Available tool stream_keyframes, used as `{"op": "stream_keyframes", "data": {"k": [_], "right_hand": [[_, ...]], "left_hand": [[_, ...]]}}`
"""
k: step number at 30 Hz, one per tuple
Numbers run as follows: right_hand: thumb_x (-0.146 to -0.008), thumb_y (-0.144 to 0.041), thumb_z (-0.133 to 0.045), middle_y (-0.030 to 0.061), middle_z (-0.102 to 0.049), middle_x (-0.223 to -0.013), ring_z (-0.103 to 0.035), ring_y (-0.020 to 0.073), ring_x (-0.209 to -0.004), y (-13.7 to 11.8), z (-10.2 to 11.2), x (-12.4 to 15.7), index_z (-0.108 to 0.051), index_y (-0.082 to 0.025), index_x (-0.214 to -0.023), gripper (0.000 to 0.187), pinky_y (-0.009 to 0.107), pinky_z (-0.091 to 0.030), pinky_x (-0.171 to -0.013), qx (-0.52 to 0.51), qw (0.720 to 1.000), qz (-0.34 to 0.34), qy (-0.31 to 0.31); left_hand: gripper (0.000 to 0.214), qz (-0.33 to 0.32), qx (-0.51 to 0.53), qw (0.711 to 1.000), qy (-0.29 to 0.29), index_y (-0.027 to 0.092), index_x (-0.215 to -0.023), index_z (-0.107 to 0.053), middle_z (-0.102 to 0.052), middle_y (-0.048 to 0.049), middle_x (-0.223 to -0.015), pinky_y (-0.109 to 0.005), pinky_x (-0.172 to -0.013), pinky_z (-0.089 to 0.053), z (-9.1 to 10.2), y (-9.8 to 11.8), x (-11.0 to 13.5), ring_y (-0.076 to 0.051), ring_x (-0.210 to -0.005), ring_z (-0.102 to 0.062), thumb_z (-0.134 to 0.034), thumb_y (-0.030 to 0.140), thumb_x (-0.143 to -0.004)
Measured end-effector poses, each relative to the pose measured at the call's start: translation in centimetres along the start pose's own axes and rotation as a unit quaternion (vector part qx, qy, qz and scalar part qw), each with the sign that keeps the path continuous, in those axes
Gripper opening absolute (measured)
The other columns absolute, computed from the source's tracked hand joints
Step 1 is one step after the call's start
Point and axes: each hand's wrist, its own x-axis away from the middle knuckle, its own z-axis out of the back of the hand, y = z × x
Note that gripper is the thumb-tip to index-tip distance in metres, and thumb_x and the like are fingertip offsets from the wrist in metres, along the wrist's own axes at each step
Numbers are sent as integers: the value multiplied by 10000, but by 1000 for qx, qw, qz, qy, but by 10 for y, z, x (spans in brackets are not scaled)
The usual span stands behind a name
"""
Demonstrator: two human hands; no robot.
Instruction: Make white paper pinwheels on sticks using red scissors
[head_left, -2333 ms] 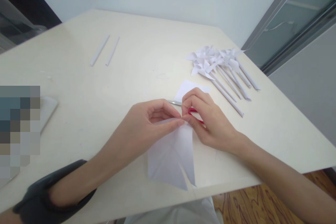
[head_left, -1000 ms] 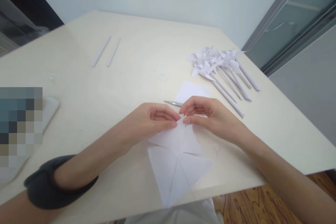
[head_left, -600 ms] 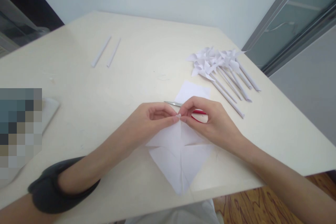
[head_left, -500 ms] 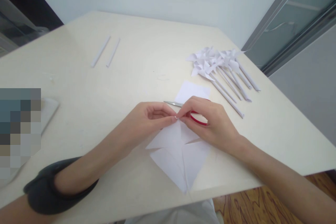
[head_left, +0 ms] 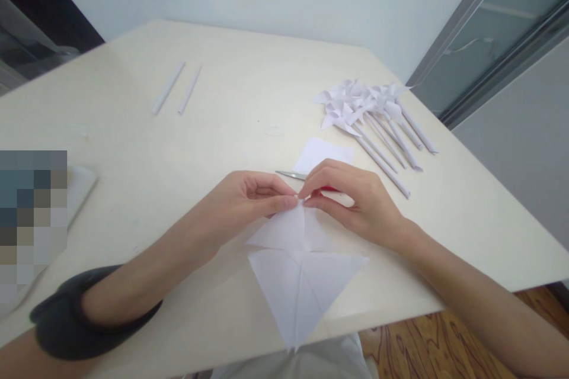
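Swung lower tip-first farther my side of the scissors, the slit paper likely wants gentle handling, my left hand pinching its corner, my right hand there too, pinch unclear.

Over the front of the pale, flat counter, the slit white paper sheet has its far corner at the fingertips of the bare left hand and, opposite, the bare right hand. Just behind the hands lie the red-handled metal scissors, partly behind the right hand, and beyond them a flat white paper piece. White paper pinwheels lie bunched farther back right; two white rolled-paper sticks lie side by side, apart, back left.
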Motion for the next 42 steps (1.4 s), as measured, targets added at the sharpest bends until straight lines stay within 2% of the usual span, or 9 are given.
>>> {"op": "stream_keyframes", "data": {"k": [6, 12, 15, 19, 22, 29, 34, 37, 42], "right_hand": [[-841, -238, -595, -13, -627, -789, -566, 85, -737, -6, 1, -2, -591, -157, -801, 90, 203, -443, -669, -67, 989, -130, -5], [-829, -197, -590, -20, -609, -747, -544, 93, -697, -6, -1, -1, -570, -163, -772, 69, 225, -417, -626, -58, 987, -149, -21], [-836, -190, -588, -5, -621, -807, -566, 104, -751, -6, 1, 0, -581, -167, -822, 28, 239, -446, -686, -79, 989, -122, -30], [-849, -150, -573, 9, -627, -870, -573, 105, -803, -4, 3, 0, -603, -181, -905, 70, 250, -465, -745, -110, 993, -15, -29], [-849, -115, -568, 7, -628, -836, -562, 99, -771, -2, 3, 0, -614, -177, -903, 94, 248, -463, -726, -110, 993, 35, -36], [-877, -135, -535, 10, -626, -804, -557, 99, -774, 0, 6, 1, -596, -162, -861, 69, 242, -457, -708, -121, 989, 49, -63], [-868, -193, -555, 13, -602, -837, -551, 106, -760, -2, 7, -1, -577, -165, -851, 39, 249, -445, -709, -80, 994, -33, -62], [-865, -202, -552, 12, -601, -836, -558, 110, -766, -3, 4, -1, -564, -163, -837, 49, 248, -449, -711, -67, 993, -88, -37], [-846, -190, -577, 2, -608, -819, -559, 110, -747, -3, -4, -1, -566, -175, -847, 19, 229, -443, -661, -51, 993, -105, 26]], "left_hand": [[127, -18, -41, 999, 1, 195, -731, -671, -673, 19, -674, -181, -523, -439, -4, 8, 5, -111, -596, -598, -624, 300, -785], [119, -72, -112, 990, 37, 201, -721, -664, -695, 3, -738, -207, -600, -458, -9, 12, 9, -156, -713, -625, -591, 273, -782], [103, -19, -55, 998, 7, 208, -723, -661, -678, 9, -705, -212, -561, -446, -7, 12, 8, -147, -649, -613, -612, 291, -758], [136, 78, 39, 994, -61, 208, -712, -661, -658, 8, -691, -221, -546, -435, -2, 11, 5, -146, -624, -604, -641, 339, -740], [139, 79, 55, 992, -84, 210, -721, -673, -678, -5, -746, -220, -587, -443, -3, 10, 6, -161, -696, -621, -641, 344, -738], [116, 64, 43, 987, -141, 217, -753, -693, -683, -5, -799, -249, -700, -464, -5, 11, 8, -166, -782, -621, -629, 313, -762], [103, 32, 29, 998, -40, 212, -713, -683, -711, -10, -773, -246, -646, -479, -8, 8, 7, -166, -733, -642, -660, 309, -740], [113, -26, -3, 1000, 16, 220, -753, -693, -712, 4, -759, -206, -595, -460, -11, 4, 8, -142, -698, -635, -650, 323, -764], [125, -100, -54, 992, 59, 271, -826, -708, -716, 45, -800, -171, -605, -439, -14, 1, 13, -120, -733, -630, -603, 338, -821]]}}
